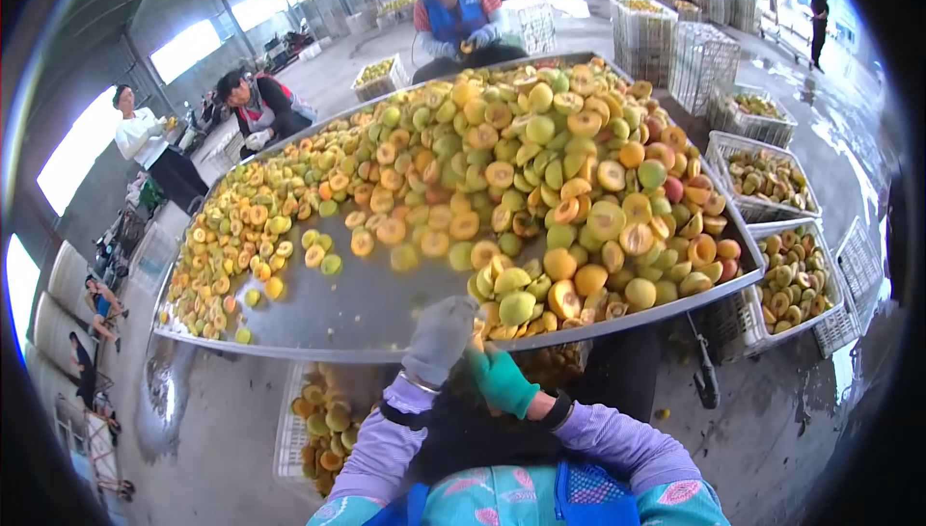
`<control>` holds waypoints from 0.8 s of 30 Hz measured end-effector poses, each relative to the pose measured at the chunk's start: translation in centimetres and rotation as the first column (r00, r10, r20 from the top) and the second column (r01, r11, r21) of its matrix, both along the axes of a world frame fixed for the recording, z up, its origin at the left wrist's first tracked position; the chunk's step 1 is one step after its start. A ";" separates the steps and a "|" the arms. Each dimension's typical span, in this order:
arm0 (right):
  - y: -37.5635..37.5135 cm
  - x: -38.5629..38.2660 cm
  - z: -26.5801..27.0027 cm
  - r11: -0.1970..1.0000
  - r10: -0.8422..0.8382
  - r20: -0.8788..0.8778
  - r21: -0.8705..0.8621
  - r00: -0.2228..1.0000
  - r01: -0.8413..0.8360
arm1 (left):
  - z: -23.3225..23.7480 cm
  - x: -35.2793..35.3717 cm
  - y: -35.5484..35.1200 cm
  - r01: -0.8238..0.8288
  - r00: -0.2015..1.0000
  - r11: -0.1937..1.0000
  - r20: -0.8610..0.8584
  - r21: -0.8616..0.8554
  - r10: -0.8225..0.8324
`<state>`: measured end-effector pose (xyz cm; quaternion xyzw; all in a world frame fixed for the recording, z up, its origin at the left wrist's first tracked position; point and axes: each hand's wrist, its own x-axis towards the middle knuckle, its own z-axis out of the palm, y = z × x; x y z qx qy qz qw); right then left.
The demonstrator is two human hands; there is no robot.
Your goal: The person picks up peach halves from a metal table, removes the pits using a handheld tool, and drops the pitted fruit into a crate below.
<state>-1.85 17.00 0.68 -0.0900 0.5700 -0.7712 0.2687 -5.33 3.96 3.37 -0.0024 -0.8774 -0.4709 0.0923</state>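
Observation:
My left hand, in a grey glove, is at the tray's near edge with fingers bent over toward my right hand. My right hand, in a green glove, is closed and lower, right beside it. A small orange piece of fruit shows between the two hands, mostly hidden by the gloves. Beyond them, a wide metal tray bears a heap of yellow-green, peach-like fruit, many pieces cut in half with orange flesh showing.
Under the tray's near edge stands a crate of fruit halves. White crates of fruit line the right side. A co-worker sits across the tray, another person bends at the far left. A dark metal bar hangs at the right.

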 end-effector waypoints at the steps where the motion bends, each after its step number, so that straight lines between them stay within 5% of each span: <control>1: 0.9 -0.8 1.7 0.997 0.030 0.019 0.077 0.999 -0.031 | 0.5 -0.7 -0.6 0.076 0.997 0.988 0.043 -0.138 -0.071; 2: 1.7 -1.3 3.2 0.986 0.061 0.048 0.155 0.997 -0.068 | 0.6 -1.0 -0.9 0.148 0.987 0.952 0.098 -0.267 -0.126; 4: 2.7 -2.9 2.8 0.941 0.169 0.090 0.280 0.981 -0.188 | -1.6 -1.7 -1.4 0.102 0.992 0.983 -0.059 -0.152 -0.112; 5: 2.2 -3.0 1.7 0.947 0.065 -0.152 0.321 0.986 -0.013 | -2.6 -1.8 -1.7 0.086 0.987 0.992 -0.129 -0.091 -0.098; 7: 0.8 -1.9 -0.1 0.901 -0.113 -0.599 0.274 0.793 0.335 | -1.4 -0.7 -1.6 -0.004 0.985 0.999 -0.174 0.050 0.013; 8: 0.5 -1.2 0.2 0.917 -0.173 -0.523 0.224 0.835 0.330 | -0.6 0.0 -1.1 -0.034 0.982 0.991 -0.183 0.128 0.057; 9: -0.3 -0.8 -1.8 0.902 -0.092 -0.630 0.275 0.771 0.333 | -0.5 0.1 -0.5 -0.025 0.982 0.979 -0.177 0.203 0.062; 11: -1.6 -1.1 -6.0 0.858 0.058 -0.805 0.343 0.590 0.383 | -5.8 -0.1 -3.2 0.015 0.882 0.993 -0.466 -0.117 -0.068; 12: -2.2 -0.8 -5.7 0.677 0.199 -0.969 0.246 0.149 0.693 | -7.2 -1.0 -3.6 0.189 0.907 0.943 -0.417 0.273 -0.061; 13: -2.8 -0.3 -4.7 0.364 0.275 -0.941 0.293 0.199 0.884 | 1.4 2.5 0.2 0.029 0.989 0.842 -0.137 0.539 0.054; 14: -2.9 -1.0 -3.7 0.215 0.287 -0.795 0.598 0.535 0.772 | 2.0 2.7 0.4 0.025 0.976 0.866 -0.198 0.499 0.086; 15: -2.5 -1.9 -2.8 0.450 -0.030 -0.734 0.596 0.678 0.665 | 0.3 2.3 -0.7 -0.018 0.950 0.885 -0.269 0.465 0.160; 16: -2.2 -2.7 -1.9 0.698 -0.418 -0.511 0.349 0.751 0.625 | -2.2 1.4 -2.1 -0.013 0.962 0.821 -0.215 0.571 0.165; 17: -2.0 -3.4 -1.0 0.716 -0.666 -0.219 0.079 0.713 0.693 | -3.8 0.9 -3.9 -0.038 0.969 0.750 -0.161 0.660 0.190; 18: -0.2 -1.6 2.6 0.775 -0.583 -0.197 0.158 0.789 0.612 | -3.8 0.7 -4.5 -0.079 0.978 0.753 -0.094 0.653 0.184; 23: 1.9 -1.3 0.8 0.885 -0.362 -0.046 0.297 0.931 0.359 | -3.7 -0.5 -2.1 -0.125 0.992 0.778 0.065 0.615 0.109; 24: 0.6 -3.2 -3.9 0.818 -0.364 -0.245 0.377 0.899 0.434 | -4.0 -0.8 -1.7 -0.105 0.994 0.780 0.073 0.617 0.076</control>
